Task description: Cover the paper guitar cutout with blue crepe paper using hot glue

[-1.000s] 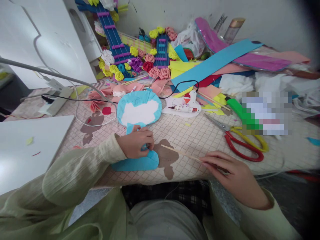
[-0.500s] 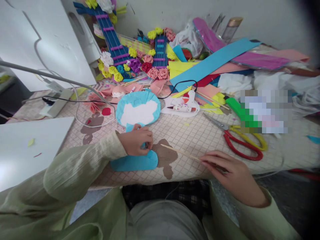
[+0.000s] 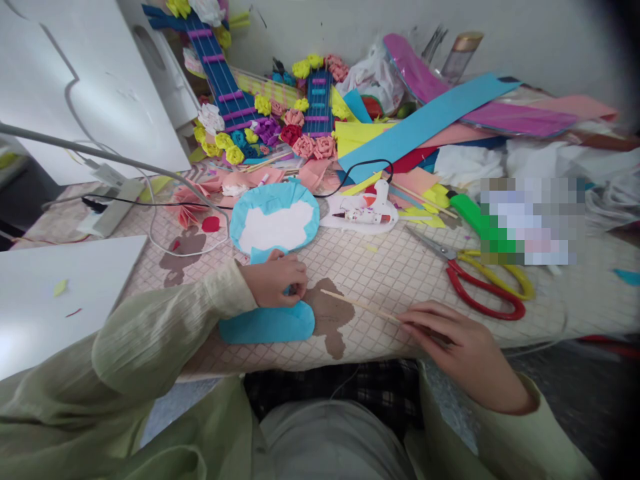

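Observation:
My left hand (image 3: pixel 278 280) is closed, its fingers curled over light blue paper (image 3: pixel 260 255) that peeks out above the knuckles and between the fingers. Just below it lies a rounded light blue piece (image 3: pixel 267 325), flat on the table. How the paper under my palm joins that piece is hidden. Between thumb and fingers, my right hand (image 3: pixel 457 340) pinches a thin wooden stick (image 3: pixel 357 305), which points left toward my left hand without touching it. Beyond my left hand rests an oval white board (image 3: pixel 275 230) with a wrinkled light blue paper border.
A hot glue gun (image 3: pixel 367 215) lies on a white base past the oval. Scissors (image 3: pixel 485 290) with red and yellow handles sit to the right. Paper-flowered guitar shapes (image 3: pixel 225 87) and coloured paper strips (image 3: pixel 425 127) fill the back. A white board (image 3: pixel 75 287) is at left.
Hardly anything differs. The whole view has shifted very slightly; both hands keep their places and holds.

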The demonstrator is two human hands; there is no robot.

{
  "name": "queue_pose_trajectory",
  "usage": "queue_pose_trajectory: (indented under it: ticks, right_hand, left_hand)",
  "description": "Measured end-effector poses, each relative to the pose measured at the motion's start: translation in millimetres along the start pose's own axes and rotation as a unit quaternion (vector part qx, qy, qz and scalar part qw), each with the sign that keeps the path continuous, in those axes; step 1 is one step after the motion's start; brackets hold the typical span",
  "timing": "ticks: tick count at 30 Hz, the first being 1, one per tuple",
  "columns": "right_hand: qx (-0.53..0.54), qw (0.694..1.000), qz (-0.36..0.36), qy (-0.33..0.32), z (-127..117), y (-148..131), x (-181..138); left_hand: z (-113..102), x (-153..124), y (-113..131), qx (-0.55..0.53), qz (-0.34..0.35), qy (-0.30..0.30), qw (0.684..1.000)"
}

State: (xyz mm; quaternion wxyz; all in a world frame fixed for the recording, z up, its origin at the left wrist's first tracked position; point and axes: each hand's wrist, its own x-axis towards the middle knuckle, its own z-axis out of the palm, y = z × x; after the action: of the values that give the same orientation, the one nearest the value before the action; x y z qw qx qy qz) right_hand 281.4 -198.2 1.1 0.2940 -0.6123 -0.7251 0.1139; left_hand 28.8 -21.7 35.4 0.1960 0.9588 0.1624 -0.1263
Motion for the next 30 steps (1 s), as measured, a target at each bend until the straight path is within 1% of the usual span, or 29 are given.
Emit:
queue_pose_trajectory:
  ticks: [4, 10, 17, 23, 27, 30]
  right_hand:
    - [0.002, 1.0, -0.004, 0.0, 1, -1, 1]
    - [0.012, 1.0, -0.003, -0.01, 2, -1, 2]
    - [0.018, 1.0, 0.002, -0.017, 3, -2, 2]
    - [0.018, 1.0, -0.002, -0.011, 2, -2, 2]
    - [0.017, 1.0, -0.005, -0.011, 2, -2, 2]
    - [0.016, 1.0, -0.001, -0.007, 2, -1, 2]
  left_hand:
    - [-4, -1, -2, -0.016, 0.015, -0.007, 1.0]
    - [-9, -4, -6, -0.039, 0.009, -0.013, 0.999]
    - [-5, 2, -9, -0.026, 0.017, -0.026, 0.999]
    - [-11, 6, -8, -0.029, 0.032, -0.059, 0.997]
    - [-14, 7, -8, -0.034, 0.054, -0.059, 0.996]
    - [-14, 6, -6, -0.033, 0.045, -0.057, 0.997]
